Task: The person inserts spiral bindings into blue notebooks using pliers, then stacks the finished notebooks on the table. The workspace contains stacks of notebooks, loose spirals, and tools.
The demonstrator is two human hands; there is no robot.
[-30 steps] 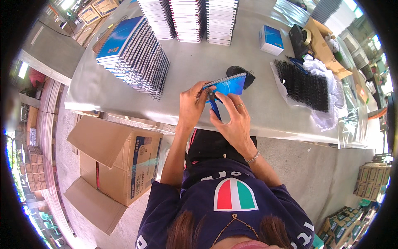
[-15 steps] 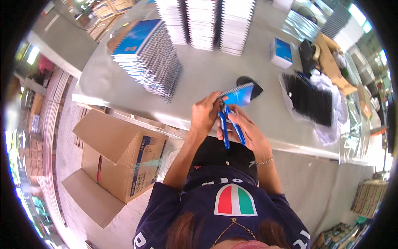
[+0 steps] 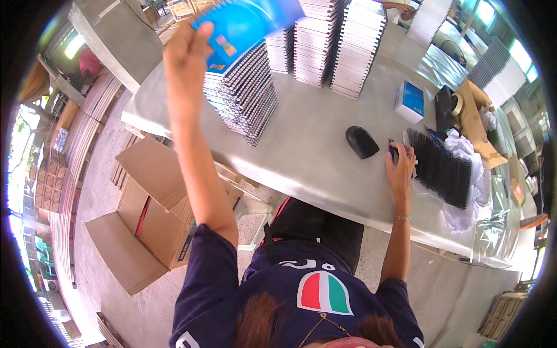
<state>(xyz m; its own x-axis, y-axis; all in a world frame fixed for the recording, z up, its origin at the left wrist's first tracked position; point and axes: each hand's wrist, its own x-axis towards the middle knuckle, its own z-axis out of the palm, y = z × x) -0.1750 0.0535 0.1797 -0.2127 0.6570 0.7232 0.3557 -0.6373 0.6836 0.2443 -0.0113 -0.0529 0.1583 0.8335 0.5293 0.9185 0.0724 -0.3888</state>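
Observation:
My left hand [image 3: 188, 58] is raised at the left, its fingers closed on a blue spiral notebook [image 3: 249, 29], slightly blurred by motion. Below it stands a tall stack of spiral notebooks [image 3: 246, 95], blue cover on top. My right hand [image 3: 401, 165] is low over the table with its fingers closed round the blue-handled pliers [image 3: 394, 152], which are mostly hidden by the hand. Just left of that hand lies a black rounded object [image 3: 362, 142]. To its right is a bundle of black spiral binding coils [image 3: 444, 171] on white plastic wrap.
Tall stacks of bound pages [image 3: 355, 52] rise at the back of the table [image 3: 307, 127]. A small blue-and-white box [image 3: 410, 101] and an open cardboard box [image 3: 478, 122] are at the right. On the floor to the left sits an opened carton [image 3: 156, 220]. Another person's hand [image 3: 397, 7] shows at the far edge.
My left hand has carried the notebook up and left from in front of me to above the stack. My right hand has moved right with the pliers, down beside the black coils.

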